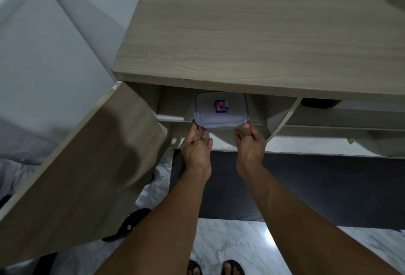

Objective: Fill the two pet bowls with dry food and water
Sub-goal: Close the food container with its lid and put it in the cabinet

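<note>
Domestic room: wood-grain laminate cabinet [263,22] with door [76,176] open, lidded plastic box [208,112] at its shelf [171,118], glossy marble-pattern floor [230,244], black slipper [129,224], plain pale wall [43,51].

A person stands at a pale wood cabinet [263,33] whose door [76,165] hangs open on the left. Both hands reach into the upper compartment. The left hand [196,145] holds the near left corner of a clear plastic container [221,110]. The right hand [249,143] pinches its near right corner, thumb on top. The container has a blue-edged lid with a red and blue sticker [221,106] and sits on the shelf [171,118], its near edge just past the shelf's lip. Below lie a dark mat [306,187] and a marbled floor [230,252]. A black sandal [131,222] lies by the door.
</note>
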### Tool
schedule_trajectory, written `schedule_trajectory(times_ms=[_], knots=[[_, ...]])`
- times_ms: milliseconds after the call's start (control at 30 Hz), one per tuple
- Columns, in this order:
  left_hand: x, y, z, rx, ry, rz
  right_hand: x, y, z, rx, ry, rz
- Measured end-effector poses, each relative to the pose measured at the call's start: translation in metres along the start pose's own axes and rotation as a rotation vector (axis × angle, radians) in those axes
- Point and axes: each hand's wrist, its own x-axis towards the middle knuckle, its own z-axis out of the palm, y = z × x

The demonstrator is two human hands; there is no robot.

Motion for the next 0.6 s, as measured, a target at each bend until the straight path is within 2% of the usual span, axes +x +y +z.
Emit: schedule_trajectory(times_ms=[267,600], knots=[[0.007,0.008,0.008,0.099,0.000,0.010,0.006,-0.005,0.009,-0.034,-0.015,0.023],[0.024,0.012,0.007,0.214,-0.011,0.018,0.022,0.004,0.002,-0.260,-0.084,0.002]])
